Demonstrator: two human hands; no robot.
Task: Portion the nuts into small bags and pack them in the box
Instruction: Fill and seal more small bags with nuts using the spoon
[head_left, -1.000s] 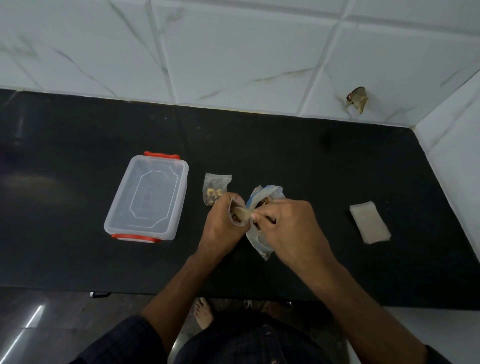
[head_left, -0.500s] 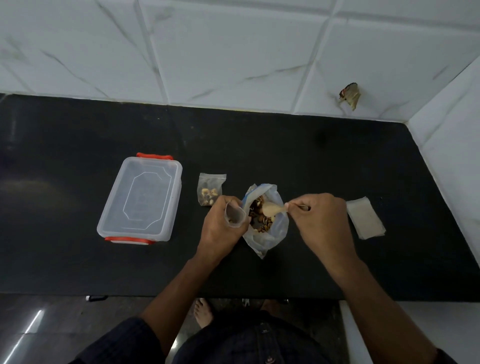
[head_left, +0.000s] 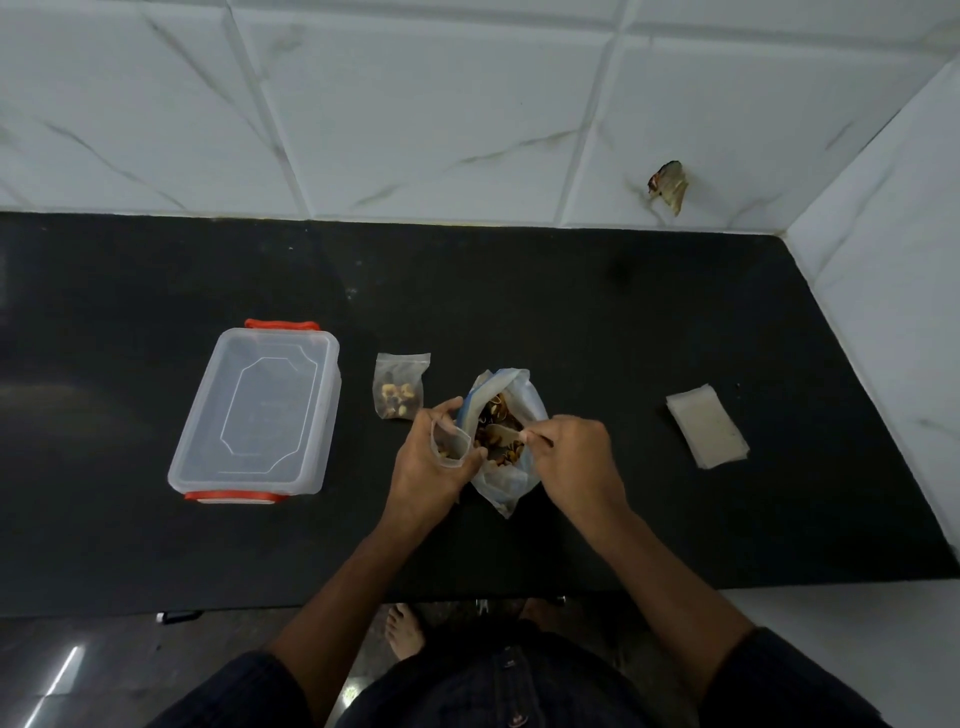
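A large clear bag of mixed nuts (head_left: 506, 483) lies open on the black counter (head_left: 571, 322). My left hand (head_left: 431, 467) grips a small clear bag (head_left: 451, 441), mouth held open, with a few nuts inside, just left of the large bag. My right hand (head_left: 576, 462) pinches a small spoon (head_left: 506, 432) whose bowl lies among the nuts in the large bag. A filled small bag (head_left: 399, 385) lies flat behind my left hand. The clear plastic box (head_left: 260, 410) with red clips sits to the left, lid on.
A stack of empty small bags (head_left: 706, 432) lies to the right of my hands. White tiled walls bound the counter at the back and right. The counter's front edge runs just below my forearms.
A second ago the spoon was at the small bag's mouth. My right hand then drew it right, and its bowl now sits down among the nuts in the large bag.
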